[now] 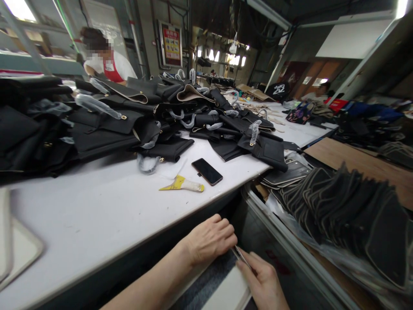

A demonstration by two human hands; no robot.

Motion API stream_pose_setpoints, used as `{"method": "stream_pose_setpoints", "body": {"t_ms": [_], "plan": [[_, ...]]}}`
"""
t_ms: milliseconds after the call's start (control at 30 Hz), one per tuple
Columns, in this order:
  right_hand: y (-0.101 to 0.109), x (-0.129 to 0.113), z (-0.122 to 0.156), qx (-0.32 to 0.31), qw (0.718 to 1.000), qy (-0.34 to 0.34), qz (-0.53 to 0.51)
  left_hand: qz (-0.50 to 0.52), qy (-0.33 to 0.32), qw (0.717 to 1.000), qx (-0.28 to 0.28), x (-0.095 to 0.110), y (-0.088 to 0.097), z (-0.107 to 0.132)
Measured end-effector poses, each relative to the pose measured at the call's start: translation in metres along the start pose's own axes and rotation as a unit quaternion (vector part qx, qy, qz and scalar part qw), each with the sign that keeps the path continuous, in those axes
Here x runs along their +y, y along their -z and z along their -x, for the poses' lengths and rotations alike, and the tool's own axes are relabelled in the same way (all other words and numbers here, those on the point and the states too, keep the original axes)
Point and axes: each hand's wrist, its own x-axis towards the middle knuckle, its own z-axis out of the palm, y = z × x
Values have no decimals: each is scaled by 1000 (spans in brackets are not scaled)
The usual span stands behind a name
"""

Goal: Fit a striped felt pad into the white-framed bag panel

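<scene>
Below the table's front edge, my right hand [264,277] grips the edge of a pale flat panel [227,290], thumb on the near face. My left hand [214,236] is closed, with its fingers curled at the panel's upper corner, where a thin layered edge shows between the two hands. What lies inside the left fingers is hidden. The lower part of the panel runs out of the picture. On the table ahead of my hands lie a yellow pointed tool with a whitish wrapped grip [182,184] and a black phone [207,171].
Black bags [106,129] with plastic-wrapped handles are heaped along the white table [97,215]. Pale rounded panels [22,245] lie at its left end. At right, a bin [258,215] stands beside stacked black panels [338,215]. A person in a red apron [111,69] is across the table.
</scene>
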Motion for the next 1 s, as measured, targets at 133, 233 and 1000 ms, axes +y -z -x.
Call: {"method": "stream_pose_setpoints", "body": {"t_ms": [133, 233, 1000], "plan": [[1, -2, 1, 5, 1000, 7, 11, -21, 56, 998, 21, 35, 9, 5], [1, -2, 0, -6, 1000, 16, -12, 45, 148, 988, -9, 57, 2, 18], [5, 3, 10, -13, 999, 45, 2, 154, 251, 955, 28, 73, -30, 33]]}}
